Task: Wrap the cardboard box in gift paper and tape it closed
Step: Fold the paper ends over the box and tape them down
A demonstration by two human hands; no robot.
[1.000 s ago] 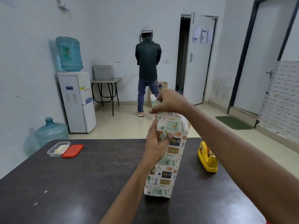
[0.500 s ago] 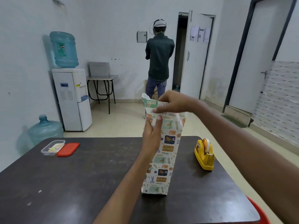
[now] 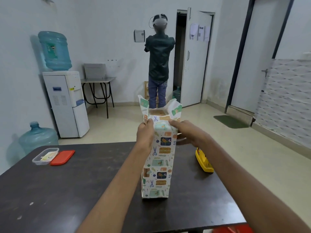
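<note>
The cardboard box (image 3: 157, 112) stands upright on the dark table (image 3: 84, 190), sleeved in patterned gift paper (image 3: 159, 162). Its brown top shows between two paper flaps that stick up at the left and right. The near flap is folded down over the top edge. My left hand (image 3: 144, 133) grips the paper at the upper left corner. My right hand (image 3: 186, 132) lies against the upper right corner, its forefinger stretched along the folded near flap. A yellow tape dispenser (image 3: 204, 161) sits on the table just right of the box, partly behind my right forearm.
A clear plastic tub (image 3: 44, 156) and its red lid (image 3: 62, 157) lie at the table's far left. Beyond the table a person (image 3: 159, 61) stands facing away. A water dispenser (image 3: 65, 101) and a large bottle (image 3: 37, 137) stand by the left wall.
My right hand dropped from the pinched paper top to the box's upper right corner. The top now stands open with side flaps up. My left hand shifted to the upper left corner.
</note>
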